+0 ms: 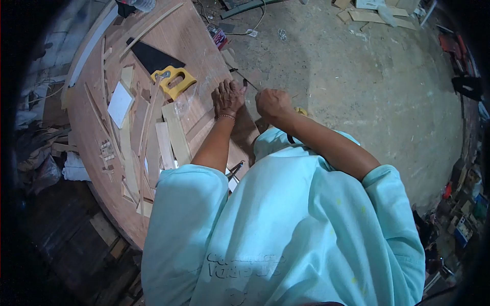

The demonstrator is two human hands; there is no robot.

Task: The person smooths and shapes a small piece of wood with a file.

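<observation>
My left hand lies palm down at the edge of the wooden table, fingers stretched out over the board. Just past that edge, my right hand is closed in a fist. From the fist a thin dark rod-like tool runs up and left toward the table edge; its handle is hidden in my fingers and I cannot tell its kind. A handsaw with a yellow handle and dark blade rests on the table, left of my left hand.
Wood strips and offcuts are scattered over the table's left half, with a white diamond-shaped piece among them. Concrete floor stretches to the right. Boards lie at the far side, and clutter lines the right edge.
</observation>
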